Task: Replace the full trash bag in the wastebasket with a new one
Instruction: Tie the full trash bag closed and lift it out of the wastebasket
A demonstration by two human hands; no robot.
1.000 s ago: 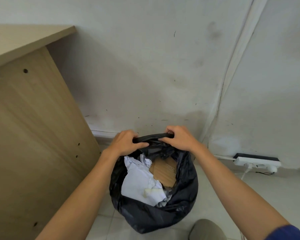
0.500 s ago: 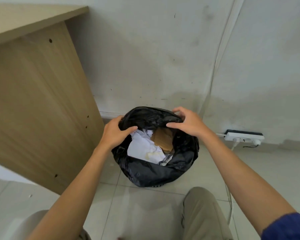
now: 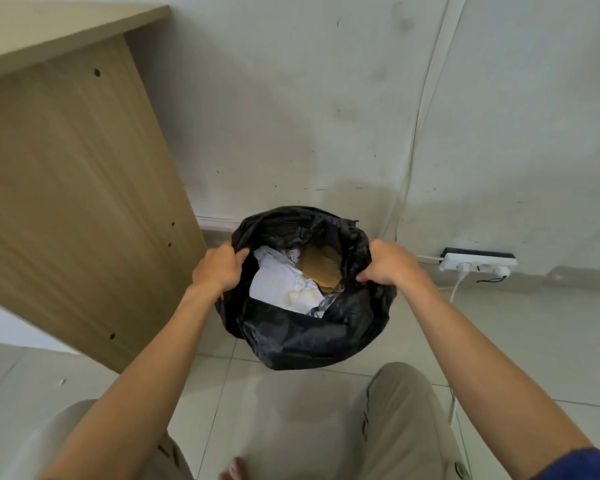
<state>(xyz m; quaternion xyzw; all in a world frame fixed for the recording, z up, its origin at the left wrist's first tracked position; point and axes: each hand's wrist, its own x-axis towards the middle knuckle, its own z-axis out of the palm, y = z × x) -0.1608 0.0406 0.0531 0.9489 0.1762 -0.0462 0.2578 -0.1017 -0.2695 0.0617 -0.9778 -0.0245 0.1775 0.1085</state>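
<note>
We have both hands on the rim of the full, crinkled black plastic trash bag, which sits on the pale tiled floor just in front of the scuffed white wall. The wastebasket itself is hidden under the draped plastic, so we cannot see its edge. Our left hand is closed on the bag's rim at its left side, and our right hand is closed on the rim at its right side, with the mouth spread open between them.

The step in hand, as we judge it, is freeing the rim and gathering it so the bag can be lifted out. To do it well we should keep both grips on the plastic alone, bring the two sides together over the middle, and pull straight upward, not sideways, so the thin film does not tear.

The bag stands upright: its long axis runs vertically and its mouth points up toward us. Inside the bag, crumpled white paper lies on the left and a flat piece of brown cardboard leans beside it on the right, both below the rim.
</note>
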